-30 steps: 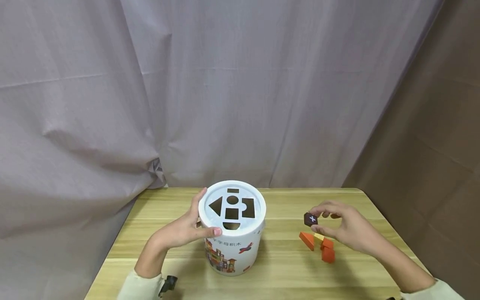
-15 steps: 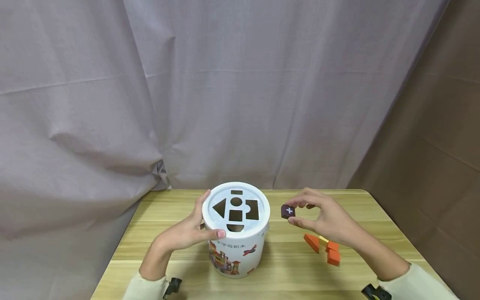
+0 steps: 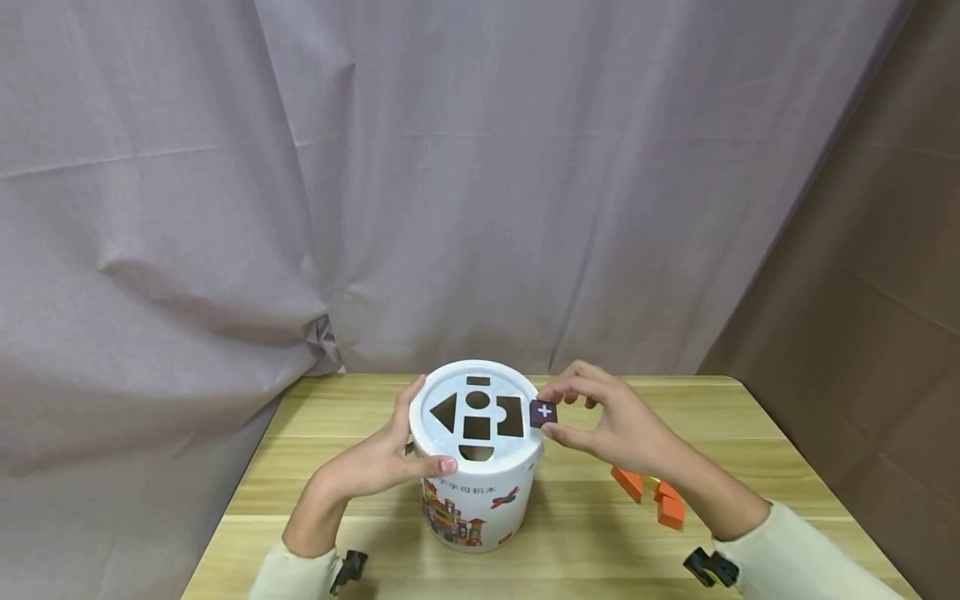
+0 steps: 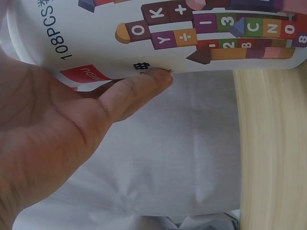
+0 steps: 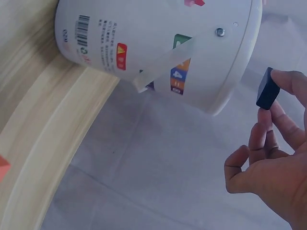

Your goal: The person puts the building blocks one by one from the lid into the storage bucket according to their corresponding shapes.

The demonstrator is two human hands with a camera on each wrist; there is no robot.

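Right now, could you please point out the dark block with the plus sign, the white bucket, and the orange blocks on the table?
dark block (image 3: pixel 543 412), head view, on its plus-marked face.
white bucket (image 3: pixel 474 500), head view, on its printed side wall.
orange blocks (image 3: pixel 628 482), head view, on the top of the leftmost one.

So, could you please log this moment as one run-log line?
left hand: grips white shape-sorter bucket | right hand: pinches dark plus-marked block at lid edge | orange blocks: on table
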